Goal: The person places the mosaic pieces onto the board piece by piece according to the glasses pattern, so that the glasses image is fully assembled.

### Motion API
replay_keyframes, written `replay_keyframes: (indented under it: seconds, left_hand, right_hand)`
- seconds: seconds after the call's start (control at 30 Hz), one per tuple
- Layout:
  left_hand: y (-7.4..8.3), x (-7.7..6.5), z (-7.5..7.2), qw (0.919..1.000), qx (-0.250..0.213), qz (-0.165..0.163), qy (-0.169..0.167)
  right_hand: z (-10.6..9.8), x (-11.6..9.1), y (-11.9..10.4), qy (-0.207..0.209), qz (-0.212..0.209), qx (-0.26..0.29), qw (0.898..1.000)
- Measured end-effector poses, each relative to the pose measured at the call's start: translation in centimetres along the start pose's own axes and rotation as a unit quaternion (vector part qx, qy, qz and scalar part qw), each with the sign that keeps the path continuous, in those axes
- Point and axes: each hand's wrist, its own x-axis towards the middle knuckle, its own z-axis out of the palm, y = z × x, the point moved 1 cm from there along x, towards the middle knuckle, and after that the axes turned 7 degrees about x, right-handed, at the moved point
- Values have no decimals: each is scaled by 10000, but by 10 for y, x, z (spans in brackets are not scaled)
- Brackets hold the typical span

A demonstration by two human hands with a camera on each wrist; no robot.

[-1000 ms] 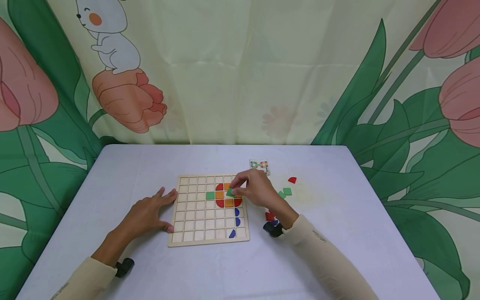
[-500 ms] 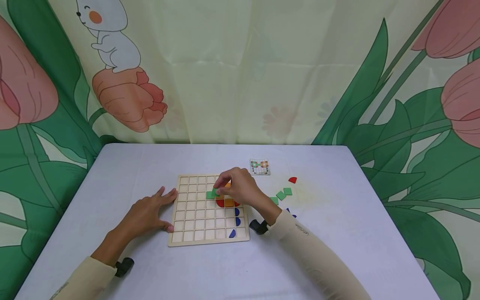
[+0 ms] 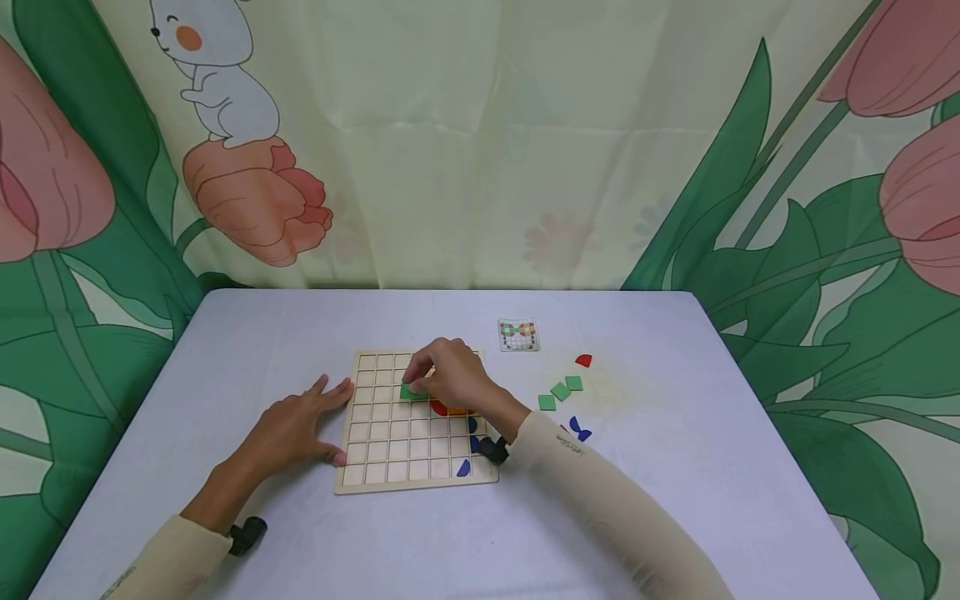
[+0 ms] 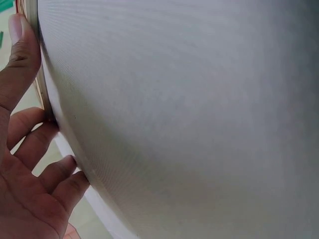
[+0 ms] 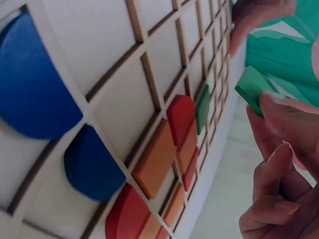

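A wooden grid board [image 3: 390, 450] lies on the table. My left hand [image 3: 296, 429] rests against its left edge, thumb and fingers spread; in the left wrist view the fingers [image 4: 35, 144] touch the board's side. My right hand [image 3: 453, 375] pinches a green square tile [image 5: 253, 85] between thumb and fingertips, over the board's upper middle. In the right wrist view that tile is apart from the grid. Another green tile [image 5: 202, 109] sits in a cell beside red and orange pieces [image 5: 154, 158]. Blue half-round pieces [image 5: 94, 162] lie in cells along the right side.
A small pattern card [image 3: 518, 335] lies behind the board. To the right are loose green squares [image 3: 560, 391], a red quarter-round piece [image 3: 583, 360] and blue pieces [image 3: 577, 429]. My right sleeve [image 3: 600, 492] partly covers a red piece. A printed curtain [image 3: 480, 167] hangs behind the table.
My right hand has moved left across the board with the green tile, from over the red and orange pieces to around the placed green tile. My left hand has stayed at the edge.
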Motion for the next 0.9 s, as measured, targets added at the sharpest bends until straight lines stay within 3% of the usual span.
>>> replay_keyframes:
  seconds: [0.47, 0.9]
  left_hand:
    - [1, 0, 0, 9998, -175, 64, 93]
    - [2, 0, 0, 9999, -87, 38, 96]
  right_hand:
    - [18, 22, 6, -50, 2, -499, 9987]
    - [21, 21, 4, -337, 13, -771, 9965]
